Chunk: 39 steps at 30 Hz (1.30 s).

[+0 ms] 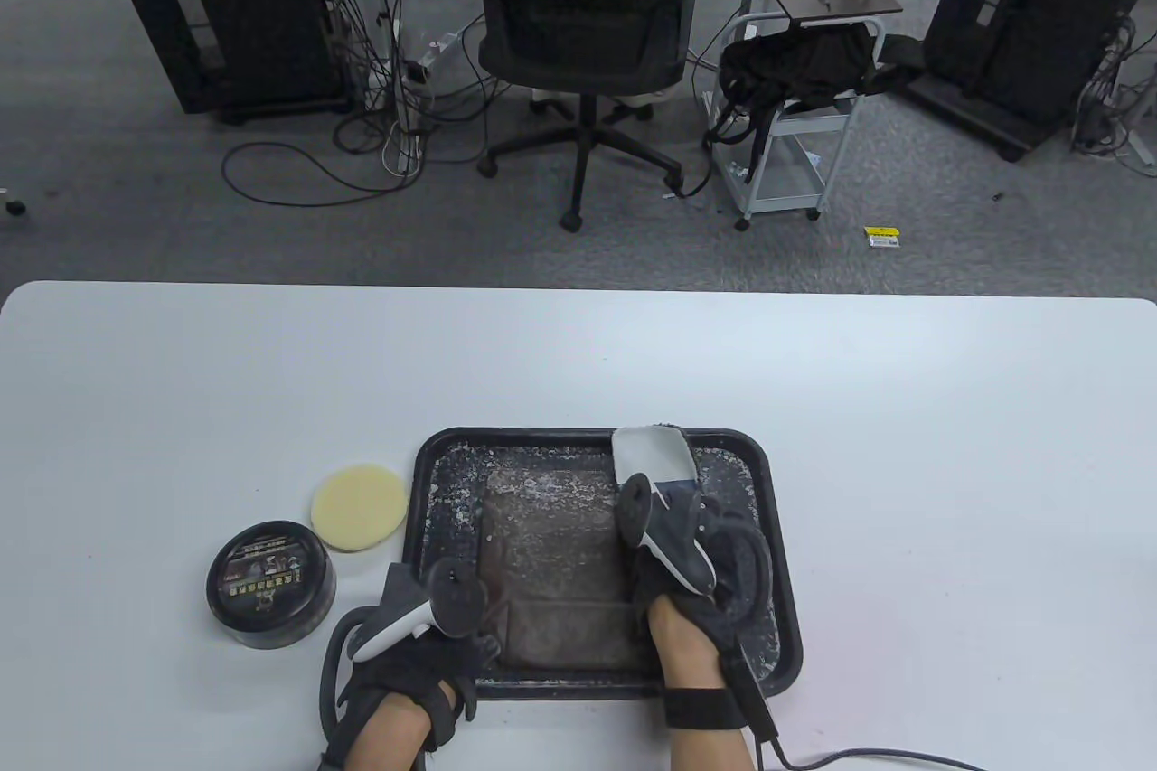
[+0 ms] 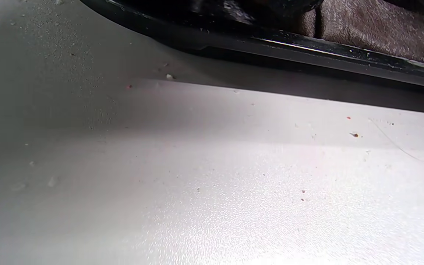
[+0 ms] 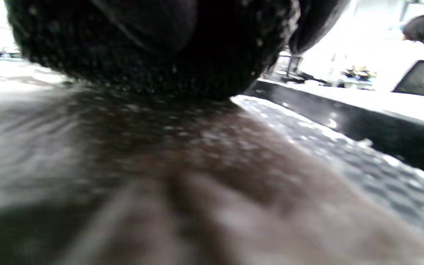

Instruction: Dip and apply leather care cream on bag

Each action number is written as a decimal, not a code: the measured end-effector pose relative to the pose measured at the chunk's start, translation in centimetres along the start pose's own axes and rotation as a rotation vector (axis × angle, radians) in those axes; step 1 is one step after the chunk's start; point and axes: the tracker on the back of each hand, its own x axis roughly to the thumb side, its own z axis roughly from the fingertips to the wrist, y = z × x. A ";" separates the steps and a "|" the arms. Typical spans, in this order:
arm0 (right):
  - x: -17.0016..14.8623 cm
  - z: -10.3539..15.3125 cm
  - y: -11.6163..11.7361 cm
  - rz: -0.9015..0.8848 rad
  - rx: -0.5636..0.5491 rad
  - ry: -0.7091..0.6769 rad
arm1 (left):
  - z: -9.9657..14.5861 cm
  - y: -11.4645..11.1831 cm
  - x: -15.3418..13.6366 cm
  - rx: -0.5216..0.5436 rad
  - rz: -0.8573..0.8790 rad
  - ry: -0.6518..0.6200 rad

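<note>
Right hand (image 1: 691, 577) grip is hard to call: the tracker covers the fingers, so I can't tell whether they're curled or flat. It sits over the right side of the brown bag (image 1: 560, 568), which lies flat inside the black tray (image 1: 434, 464) near the surface's front edge. Left hand (image 1: 420, 626) rests at the tray's front-left corner, grip hidden too. Closed cream tin (image 1: 269, 584) and yellow sponge (image 1: 359, 507) sit on the surface just left of the tray.

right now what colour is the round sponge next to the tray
Pale yellow. The sponge shows best in the table view, lying on the table left of the tray.
</note>
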 end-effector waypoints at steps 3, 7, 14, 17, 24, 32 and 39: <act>-1.2 -0.3 0.0 -0.012 0.017 0.056 | 0.0 0.0 0.0 -0.004 0.001 0.002; -1.8 -0.3 0.2 0.002 0.023 0.070 | 0.0 0.0 0.0 -0.007 -0.004 0.006; -0.4 0.1 0.3 0.158 0.013 0.016 | 0.0 0.0 0.0 -0.009 0.002 0.012; 0.7 0.5 0.5 0.234 0.000 -0.054 | 0.0 0.0 0.0 -0.011 0.000 0.013; 3.3 1.6 0.5 0.334 -0.034 -0.182 | 0.0 0.1 0.0 -0.013 0.002 0.014; 7.1 3.5 0.0 0.044 0.042 -0.333 | 0.0 0.0 0.1 -0.015 0.003 0.012; 12.2 6.3 -0.4 0.011 0.031 -0.496 | -0.1 0.0 0.1 -0.020 0.011 0.004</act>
